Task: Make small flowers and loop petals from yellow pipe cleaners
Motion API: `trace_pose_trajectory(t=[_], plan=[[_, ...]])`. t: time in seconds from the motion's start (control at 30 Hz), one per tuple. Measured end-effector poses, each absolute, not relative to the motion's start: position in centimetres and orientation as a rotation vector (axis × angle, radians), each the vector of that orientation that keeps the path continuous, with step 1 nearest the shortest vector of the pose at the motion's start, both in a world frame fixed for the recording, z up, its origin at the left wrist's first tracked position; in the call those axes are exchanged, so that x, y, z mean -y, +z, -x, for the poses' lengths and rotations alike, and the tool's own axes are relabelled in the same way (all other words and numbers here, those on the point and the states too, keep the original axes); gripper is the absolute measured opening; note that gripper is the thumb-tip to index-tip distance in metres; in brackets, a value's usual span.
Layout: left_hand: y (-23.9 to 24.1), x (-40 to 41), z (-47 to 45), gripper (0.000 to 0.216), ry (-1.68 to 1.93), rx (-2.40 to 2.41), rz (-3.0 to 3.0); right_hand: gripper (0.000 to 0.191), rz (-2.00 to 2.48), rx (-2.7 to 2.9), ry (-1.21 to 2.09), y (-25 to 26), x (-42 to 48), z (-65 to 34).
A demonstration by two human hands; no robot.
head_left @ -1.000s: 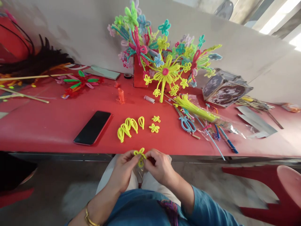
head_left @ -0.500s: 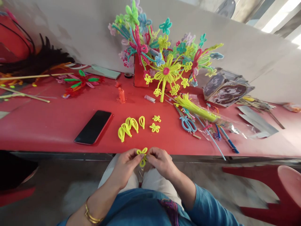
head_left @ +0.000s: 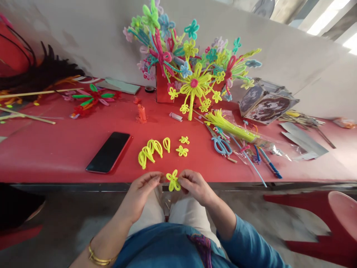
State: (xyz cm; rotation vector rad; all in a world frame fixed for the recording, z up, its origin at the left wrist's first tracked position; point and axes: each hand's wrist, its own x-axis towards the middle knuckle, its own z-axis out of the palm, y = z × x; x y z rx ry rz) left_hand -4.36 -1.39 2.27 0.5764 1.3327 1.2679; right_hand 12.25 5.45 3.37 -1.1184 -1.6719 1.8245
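A yellow pipe-cleaner flower (head_left: 173,181) with several looped petals is held just off the table's front edge, above my lap. My right hand (head_left: 195,187) is closed on its right side, pinching it between thumb and fingers. On the left, my left hand (head_left: 145,190) has thumb and fingers drawn together close beside the petals; whether anything is in them I cannot make out. Just beyond, two small yellow flowers (head_left: 182,150) lie on the table. Several yellow looped petals (head_left: 150,150) lie to their left.
On the red table (head_left: 67,149) lie a black phone (head_left: 108,152), blue-handled scissors (head_left: 221,144) and a bundle of yellow pipe cleaners (head_left: 231,126). Behind stand a bouquet of pipe-cleaner flowers (head_left: 195,82) and a panelled lantern-like box (head_left: 267,104). A red stool (head_left: 320,223) is at right.
My left fingers have drawn left, off the flower's petals. The flower has turned and shifted slightly right and up with my right hand. The whole view has shifted a little.
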Motion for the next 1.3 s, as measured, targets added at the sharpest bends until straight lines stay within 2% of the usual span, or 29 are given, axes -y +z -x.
trace_pose_trajectory(t=[0.17, 0.27, 0.4, 0.5, 0.6, 0.7, 0.8, 0.87, 0.93, 1.03, 1.3], plan=[[2.6, 1.5, 5.4, 0.024, 1.097, -1.637, -1.092, 0.012, 1.036, 1.709, 1.852, 3.9, -6.0, -12.8], [3.0, 1.4, 5.5, 0.026, 1.144, -1.808, -1.577, 0.010, 1.022, 1.643, 1.958, 4.1, -6.1, -12.8], [3.9, 1.0, 5.4, 0.038, 1.258, -1.636, -2.225, 0.014, 1.002, 1.469, 2.129, 4.2, -6.0, -12.5], [4.7, 0.6, 5.3, 0.032, 1.181, -1.462, -2.358, 0.014, 0.984, 1.404, 2.252, 4.1, -5.9, -12.1], [5.4, 0.5, 5.3, 0.022, 1.173, -1.352, -2.155, 0.017, 0.944, 1.375, 2.296, 4.0, -5.7, -11.9], [5.8, 0.9, 4.9, 0.014, 1.150, -1.398, -1.578, 0.024, 0.930, 1.398, 2.038, 4.4, -5.3, -11.9], [6.2, 1.3, 4.0, 0.013, 1.212, -1.394, -0.979, 0.014, 0.960, 1.554, 1.523, 5.4, -4.5, -12.1], [6.6, 1.5, 3.3, 0.012, 1.271, -1.333, -0.782, 0.007, 0.922, 1.734, 1.202, 6.4, -3.7, -12.2], [7.0, 1.9, 2.7, 0.013, 1.289, -1.290, -0.723, 0.008, 0.870, 1.881, 0.975, 7.5, -2.9, -12.2], [7.4, 2.7, 1.9, 0.014, 1.287, -1.263, -0.728, 0.009, 0.862, 1.958, 0.825, 8.7, -1.6, -12.1], [8.3, 6.2, 0.8, 0.010, 1.360, -1.134, -0.737, 0.009, 0.822, 1.912, 0.677, 9.2, 1.6, -13.0]])
